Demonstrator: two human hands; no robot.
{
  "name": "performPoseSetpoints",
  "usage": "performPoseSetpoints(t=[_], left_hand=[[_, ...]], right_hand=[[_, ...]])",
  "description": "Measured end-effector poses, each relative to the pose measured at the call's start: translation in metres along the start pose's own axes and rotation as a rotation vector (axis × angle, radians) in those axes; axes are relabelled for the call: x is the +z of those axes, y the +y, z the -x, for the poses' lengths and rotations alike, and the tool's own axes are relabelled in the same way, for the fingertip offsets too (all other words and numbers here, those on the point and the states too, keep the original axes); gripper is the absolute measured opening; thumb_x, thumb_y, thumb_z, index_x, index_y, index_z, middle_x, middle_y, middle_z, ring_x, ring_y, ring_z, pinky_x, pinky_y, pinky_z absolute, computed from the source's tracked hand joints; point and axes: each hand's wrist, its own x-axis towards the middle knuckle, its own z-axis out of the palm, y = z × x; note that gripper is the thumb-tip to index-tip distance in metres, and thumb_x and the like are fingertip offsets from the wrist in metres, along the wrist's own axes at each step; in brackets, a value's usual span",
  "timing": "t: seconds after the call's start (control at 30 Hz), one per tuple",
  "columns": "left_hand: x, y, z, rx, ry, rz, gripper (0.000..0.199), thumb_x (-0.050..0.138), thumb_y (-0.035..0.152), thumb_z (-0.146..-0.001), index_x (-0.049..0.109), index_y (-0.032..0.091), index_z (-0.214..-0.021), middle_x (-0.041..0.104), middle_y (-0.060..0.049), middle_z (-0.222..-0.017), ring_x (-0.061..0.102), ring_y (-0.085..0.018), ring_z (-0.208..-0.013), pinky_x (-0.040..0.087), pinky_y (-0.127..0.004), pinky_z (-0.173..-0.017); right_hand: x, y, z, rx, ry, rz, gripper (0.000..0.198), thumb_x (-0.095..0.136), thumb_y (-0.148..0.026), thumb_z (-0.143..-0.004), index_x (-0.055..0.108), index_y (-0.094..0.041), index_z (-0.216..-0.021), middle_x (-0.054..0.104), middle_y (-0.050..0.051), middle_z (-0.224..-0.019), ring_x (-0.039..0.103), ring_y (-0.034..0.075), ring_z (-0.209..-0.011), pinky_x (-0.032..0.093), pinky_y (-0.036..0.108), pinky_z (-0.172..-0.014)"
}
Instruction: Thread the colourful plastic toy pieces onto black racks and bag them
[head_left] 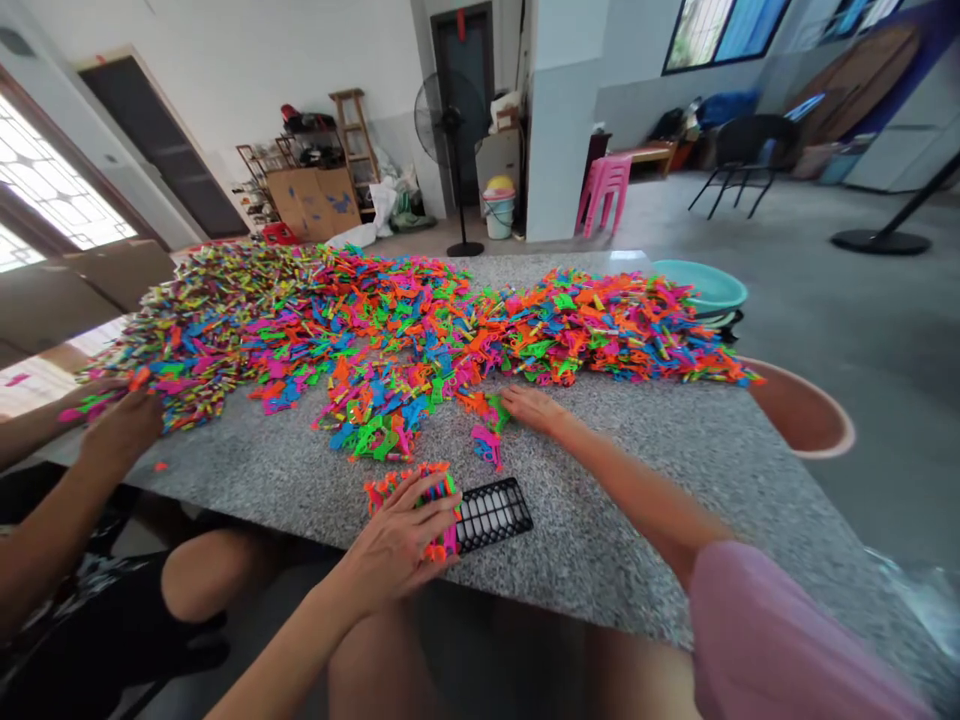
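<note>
My left hand (401, 530) lies across the filled end of a black plastic rack (495, 515) near the table's front edge, gripping it with the fingers over the top. Upright orange, pink and green toy pistols (379, 490) stand in that end. The right-hand slots of the rack show no pieces. Farther back, my right hand (534, 410) has its fingertips closed on a green toy pistol (497, 412) at the edge of the heap. Beside it lie loose pink and blue toy pistols (486, 445). The fingers partly hide the green one.
A long heap of small bright plastic toys (420, 320) spreads over the grey speckled table (592, 480). At the left, another person's hands (124, 430) handle pieces. A turquoise basin (701, 285) and a brown tub (799, 410) stand past the right edge.
</note>
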Motion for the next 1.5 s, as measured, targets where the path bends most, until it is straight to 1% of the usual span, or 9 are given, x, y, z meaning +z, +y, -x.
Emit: performPoseSetpoints(t=[0.17,0.37,0.5,0.8,0.9,1.1,1.2,1.3,1.5], left_hand=[[0.002,-0.002,0.001,-0.008,0.005,0.058,0.029,0.059,0.039,-0.094,0.065,0.019,-0.114,0.063,-0.005,-0.133,0.037,-0.029,-0.14,0.03,-0.052,-0.118],[0.007,-0.003,0.001,-0.013,0.004,0.103,0.031,0.058,0.04,-0.094,0.064,0.02,-0.117,0.061,-0.007,-0.135,0.033,-0.031,-0.142,0.033,-0.054,-0.116],[0.008,-0.003,0.001,-0.025,0.01,0.124,0.032,0.06,0.038,-0.093,0.062,0.021,-0.121,0.06,-0.006,-0.136,0.033,-0.031,-0.142,0.035,-0.054,-0.115],[0.007,0.002,-0.001,-0.106,0.026,0.168,0.06,0.063,0.042,-0.09,0.044,0.022,-0.144,0.06,-0.009,-0.135,0.033,-0.031,-0.143,0.039,-0.05,-0.113],[0.01,0.001,-0.001,-0.088,0.047,0.153,0.051,0.064,0.047,-0.089,0.055,0.023,-0.134,0.063,-0.007,-0.131,0.035,-0.031,-0.142,0.037,-0.051,-0.114],[0.014,-0.001,-0.001,-0.081,0.038,0.115,0.028,0.061,0.038,-0.092,0.065,0.022,-0.116,0.061,-0.005,-0.135,0.033,-0.028,-0.144,0.034,-0.052,-0.117],[0.013,-0.001,-0.002,-0.088,0.033,0.1,0.028,0.062,0.036,-0.092,0.065,0.022,-0.116,0.061,-0.006,-0.136,0.034,-0.029,-0.143,0.035,-0.054,-0.116],[0.013,0.0,-0.002,-0.085,0.025,0.086,0.031,0.062,0.037,-0.092,0.064,0.022,-0.119,0.061,-0.006,-0.136,0.036,-0.03,-0.143,0.035,-0.055,-0.115],[0.014,-0.001,0.0,-0.079,0.036,0.08,0.035,0.058,0.036,-0.094,0.061,0.022,-0.126,0.058,-0.005,-0.14,0.029,-0.029,-0.146,0.034,-0.052,-0.117]], right_hand=[[0.016,-0.04,0.061,0.286,0.238,-0.45,0.02,0.047,-0.009,-0.088,0.063,-0.014,-0.098,0.065,0.007,-0.092,0.06,0.016,-0.082,0.049,0.026,-0.074],[0.034,-0.159,0.108,0.463,0.138,-1.247,0.01,0.054,-0.023,-0.088,0.062,-0.017,-0.092,0.066,0.0,-0.067,0.062,0.013,-0.056,0.046,0.022,-0.054],[0.022,-0.192,0.104,0.585,0.141,-1.084,0.011,0.066,-0.027,-0.083,0.064,-0.016,-0.082,0.068,0.002,-0.066,0.064,0.015,-0.06,0.044,0.022,-0.056],[-0.012,-0.204,0.085,0.392,-0.085,-0.481,0.024,0.062,-0.024,-0.085,0.066,-0.016,-0.107,0.074,0.012,-0.094,0.068,0.021,-0.081,0.045,0.027,-0.069],[-0.017,-0.202,0.084,0.335,-0.134,-0.457,0.025,0.059,-0.022,-0.087,0.065,-0.015,-0.11,0.074,0.012,-0.095,0.068,0.021,-0.083,0.046,0.027,-0.069],[-0.024,-0.114,0.051,0.363,-0.001,-0.269,0.034,0.046,-0.01,-0.092,0.06,-0.02,-0.122,0.066,0.009,-0.119,0.063,0.018,-0.101,0.048,0.027,-0.082],[-0.02,-0.071,0.019,0.163,-0.025,-0.084,0.032,0.04,-0.01,-0.095,0.06,-0.017,-0.119,0.062,0.015,-0.124,0.06,0.021,-0.106,0.048,0.03,-0.082],[-0.011,-0.054,0.006,0.029,-0.038,-0.21,0.018,0.048,-0.01,-0.093,0.065,-0.013,-0.099,0.068,0.012,-0.103,0.06,0.02,-0.1,0.047,0.028,-0.081],[0.016,-0.085,0.048,0.315,0.13,-0.546,0.015,0.058,-0.016,-0.086,0.062,-0.014,-0.101,0.064,0.001,-0.082,0.058,0.013,-0.073,0.044,0.022,-0.066]])
